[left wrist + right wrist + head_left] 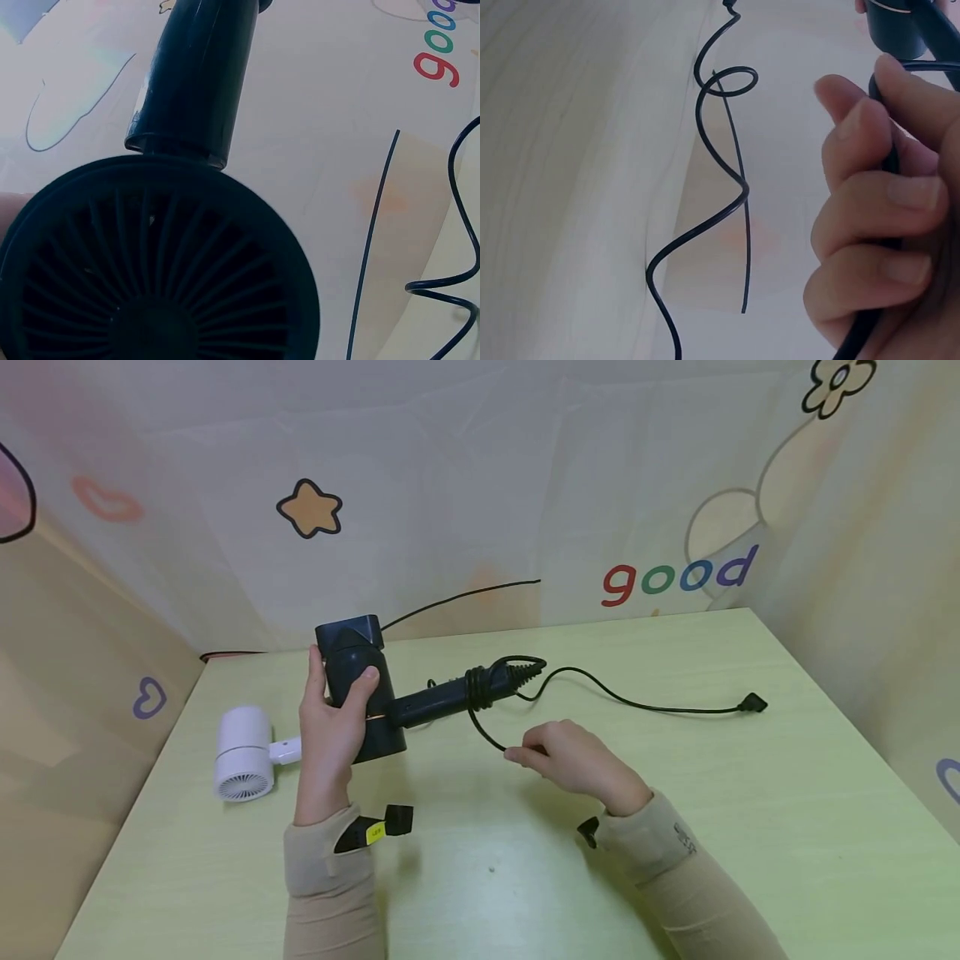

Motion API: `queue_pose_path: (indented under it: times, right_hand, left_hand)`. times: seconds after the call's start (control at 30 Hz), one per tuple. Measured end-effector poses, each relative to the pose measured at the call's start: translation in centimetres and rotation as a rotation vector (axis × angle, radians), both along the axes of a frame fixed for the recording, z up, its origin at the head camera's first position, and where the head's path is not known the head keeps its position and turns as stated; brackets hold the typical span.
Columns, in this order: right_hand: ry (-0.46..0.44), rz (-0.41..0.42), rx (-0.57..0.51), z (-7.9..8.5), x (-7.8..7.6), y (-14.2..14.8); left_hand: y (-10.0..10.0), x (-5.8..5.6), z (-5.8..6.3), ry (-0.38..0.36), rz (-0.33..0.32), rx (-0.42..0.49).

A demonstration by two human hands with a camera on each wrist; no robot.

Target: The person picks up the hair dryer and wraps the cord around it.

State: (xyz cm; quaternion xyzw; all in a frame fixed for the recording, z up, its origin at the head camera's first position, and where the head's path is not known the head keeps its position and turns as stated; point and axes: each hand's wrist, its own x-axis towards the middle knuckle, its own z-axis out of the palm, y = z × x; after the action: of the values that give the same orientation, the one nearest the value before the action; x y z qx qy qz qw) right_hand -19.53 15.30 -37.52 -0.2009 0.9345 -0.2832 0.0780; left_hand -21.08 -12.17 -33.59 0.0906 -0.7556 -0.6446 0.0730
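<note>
My left hand [330, 735] grips the barrel of a dark hair dryer [352, 672], thumb on the near face. The dryer's handle [435, 700] points right, with turns of black cord [478, 689] wound round its end. In the left wrist view the round slotted grille [157, 270] fills the lower left. My right hand [573, 760] pinches a stretch of the cord below the handle. The right wrist view shows that cord running through the curled fingers [877, 206]. Another length trails right to a black plug [752, 702] on the table.
A white hair dryer [244, 752] stands at the left of the pale wooden table [480, 893], its handle partly behind my left hand. Behind the table hangs a printed curtain [465, 485] with a star and the word "good"; more curtain flanks both sides.
</note>
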Motion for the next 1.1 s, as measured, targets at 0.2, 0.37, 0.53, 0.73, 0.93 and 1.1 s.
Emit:
queue_pose_path:
  times: [0.2, 0.37, 0.53, 0.73, 0.93, 1.1]
  right_hand:
    - [-0.038, -0.068, -0.019, -0.3, -0.4, 0.2]
    - [-0.033, -0.105, -0.041, -0.6, -0.8, 0.5]
    - [0.003, -0.128, -0.072, -1.0, -1.1, 0.8]
    - [0.029, -0.145, -0.091, -1.1, -1.4, 1.2]
    - [0.102, -0.179, -0.088, -0.9, -1.3, 1.6]
    - [0.19, -0.18, -0.087, -0.8, -1.4, 1.9]
  left_hand:
    - [-0.2, 0.1, 0.1, -0.008, -0.023, 0.022]
    - [0.0, 0.2, 0.3, -0.017, -0.06, 0.019]
    - [0.1, 0.3, 0.4, -0.036, -0.101, 0.022]
    - [0.1, 0.4, 0.4, -0.032, -0.152, 0.007]
    - [0.1, 0.3, 0.3, -0.034, -0.19, -0.011]
    - [0.1, 0.2, 0.2, -0.047, -0.22, -0.033]
